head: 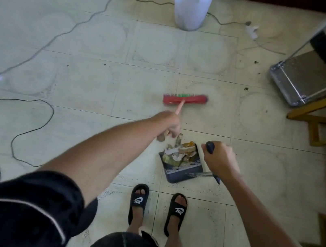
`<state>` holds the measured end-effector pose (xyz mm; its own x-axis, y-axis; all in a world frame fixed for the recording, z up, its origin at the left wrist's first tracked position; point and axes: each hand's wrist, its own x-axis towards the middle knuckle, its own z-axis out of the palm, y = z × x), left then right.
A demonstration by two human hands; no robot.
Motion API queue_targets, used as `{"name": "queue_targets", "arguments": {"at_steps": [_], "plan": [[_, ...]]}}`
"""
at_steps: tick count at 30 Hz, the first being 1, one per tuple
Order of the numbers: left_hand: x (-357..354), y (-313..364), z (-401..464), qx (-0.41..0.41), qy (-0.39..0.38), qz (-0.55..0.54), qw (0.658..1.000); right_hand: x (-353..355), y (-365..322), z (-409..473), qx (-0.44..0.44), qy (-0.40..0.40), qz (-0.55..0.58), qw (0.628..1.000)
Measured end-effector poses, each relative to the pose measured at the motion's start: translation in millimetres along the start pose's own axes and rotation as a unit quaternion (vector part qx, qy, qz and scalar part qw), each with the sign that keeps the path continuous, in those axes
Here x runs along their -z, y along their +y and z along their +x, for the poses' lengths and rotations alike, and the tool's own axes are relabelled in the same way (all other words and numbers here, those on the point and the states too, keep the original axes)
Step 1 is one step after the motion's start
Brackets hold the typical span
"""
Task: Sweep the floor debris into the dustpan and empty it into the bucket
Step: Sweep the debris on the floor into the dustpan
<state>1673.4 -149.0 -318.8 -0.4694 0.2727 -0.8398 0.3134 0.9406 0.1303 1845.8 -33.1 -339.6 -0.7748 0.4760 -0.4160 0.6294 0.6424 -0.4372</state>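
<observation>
Both black slides (pixel 138 201) are showing white "NIKE" lettering with a swoosh on their straps; nothing else is reading legibly.

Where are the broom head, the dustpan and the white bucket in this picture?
broom head (pixel 185 99): head view, on the middle of its red back.
dustpan (pixel 182 172): head view, on the dark ribbed rear wall, behind the debris.
white bucket (pixel 191 6): head view, on the front of its outer wall.
</observation>
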Motion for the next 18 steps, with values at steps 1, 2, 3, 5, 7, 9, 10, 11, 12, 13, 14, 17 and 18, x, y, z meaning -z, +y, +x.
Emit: {"name": "queue_targets", "arguments": {"at_steps": [1, 2, 3, 5, 7, 9, 10, 11, 12, 13, 14, 17, 18], "plan": [[-20.3, -1.9, 7.1, 0.018, 0.002, -0.013, 1.000, -2.7, -0.3, 1.9, -0.001, 0.009, -0.007, 1.000], [-41.4, -4.9, 12.0, 0.030, -0.005, -0.041, 0.999, -4.6, -1.1, 3.4, 0.000, 0.016, -0.019, 1.000], [-59.8, -8.3, 13.8, 0.034, -0.023, -0.074, 0.996, -5.5, -1.3, 4.3, 0.000, 0.021, -0.027, 0.999], [-86.5, -10.8, 1.7, 0.038, -0.101, -0.117, 0.987, -5.0, -0.7, 5.3, 0.000, 0.026, -0.022, 0.999], [-100.9, -1.9, -23.1, 0.051, -0.187, -0.109, 0.975, -0.1, -0.8, 2.9, 0.002, 0.028, -0.009, 1.000], [-102.9, 19.0, -49.3, 0.025, -0.257, -0.082, 0.963, 5.4, -2.6, -1.1, 0.004, 0.022, 0.000, 1.000], [-99.5, 27.9, -56.7, -0.002, -0.270, -0.061, 0.961, 6.0, -4.5, -4.0, 0.007, 0.019, 0.002, 1.000], [-94.0, 34.8, -62.4, -0.024, -0.275, -0.036, 0.961, 5.8, -6.9, -7.2, 0.006, 0.014, 0.004, 1.000], [-84.2, 36.9, -69.0, -0.037, -0.271, -0.012, 0.962, 4.8, -9.3, -9.8, 0.001, 0.009, 0.004, 1.000], [-73.4, 33.4, -72.5, -0.039, -0.262, 0.016, 0.964, 3.9, -11.2, -12.6, -0.008, 0.006, 0.003, 1.000], [-61.9, 27.1, -76.3, -0.024, -0.260, 0.027, 0.965, 3.4, -12.3, -15.3, -0.016, 0.004, 0.001, 1.000], [-26.0, 8.4, -89.9, 0.003, -0.302, 0.008, 0.953, 4.2, -11.6, -24.1, -0.018, -0.006, -0.006, 1.000], [-13.4, 4.6, -95.1, -0.001, -0.309, 0.009, 0.951, 5.3, -10.0, -27.2, -0.016, -0.007, -0.009, 1.000]]}}
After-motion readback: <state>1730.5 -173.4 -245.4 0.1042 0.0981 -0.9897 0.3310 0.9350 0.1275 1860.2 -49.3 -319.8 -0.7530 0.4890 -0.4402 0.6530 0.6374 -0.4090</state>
